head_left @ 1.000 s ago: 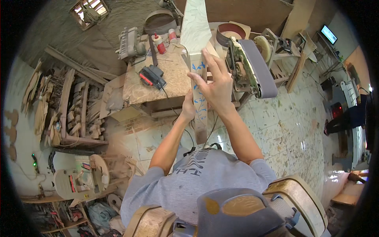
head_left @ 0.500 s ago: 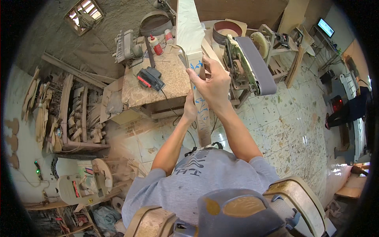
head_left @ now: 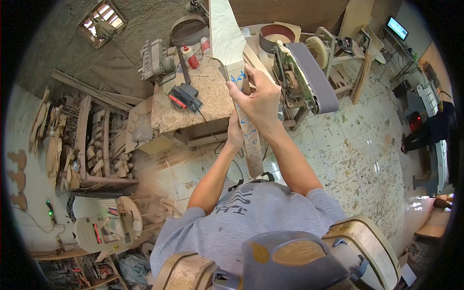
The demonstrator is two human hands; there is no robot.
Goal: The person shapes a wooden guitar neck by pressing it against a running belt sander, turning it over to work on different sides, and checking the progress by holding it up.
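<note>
A long wooden guitar neck (head_left: 252,145) points away from my chest, its narrow face marked with a blue vine pattern. Its far end widens into a pale, wavy-grained wooden part (head_left: 227,36). My right hand (head_left: 261,99) is closed around the neck just below that wide part, thumb on the left edge and fingers on the right. Lower down, my left hand (head_left: 235,131) holds the neck's left side, its fingers partly hidden behind the wood. The near end of the neck is close to my shirt.
A dusty workbench (head_left: 169,116) ahead carries a black-and-red power tool (head_left: 185,97) and glue bottles (head_left: 190,57). A belt sander (head_left: 314,77) stands at the right. Wood offcuts fill a rack (head_left: 104,140) at left. Another person (head_left: 430,128) is at far right.
The guitar neck has tilted slightly, its wide far end shifting left and its near end right. Both hands keep their hold. The surroundings have shifted a little in view.
</note>
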